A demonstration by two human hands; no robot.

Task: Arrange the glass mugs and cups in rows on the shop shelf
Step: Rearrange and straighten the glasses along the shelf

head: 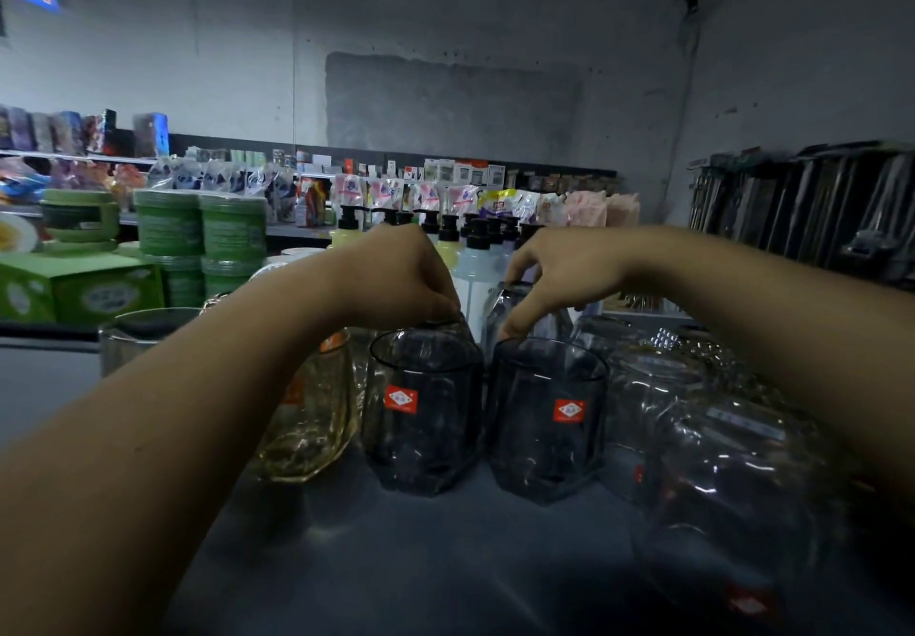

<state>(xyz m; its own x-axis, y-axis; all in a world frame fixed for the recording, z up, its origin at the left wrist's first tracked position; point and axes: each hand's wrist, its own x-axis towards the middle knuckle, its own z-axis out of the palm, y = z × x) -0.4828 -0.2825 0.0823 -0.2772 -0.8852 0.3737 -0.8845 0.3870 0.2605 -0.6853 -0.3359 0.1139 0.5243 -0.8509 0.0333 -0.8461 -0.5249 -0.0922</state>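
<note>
Two dark smoky glass cups with red labels stand side by side on the grey shelf top [445, 561]: the left cup [426, 412] and the right cup [547, 422]. My left hand [401, 274] pinches the far rim of the left cup from above. My right hand [559, 274] hovers over the right cup, thumb touching its far rim, fingers on a clear glass [515, 308] behind it. An amber glass [312, 417] stands left of the dark pair, partly behind my left forearm. Clear glass mugs [658, 388] crowd the right side.
Pump bottles [475, 249] stand directly behind the cups. Green tubs [203, 229] and a green box [79, 289] sit at back left. A blurred clear glass [733, 511] is close at front right. Packaged goods line the far shelves; metal utensils hang at the right.
</note>
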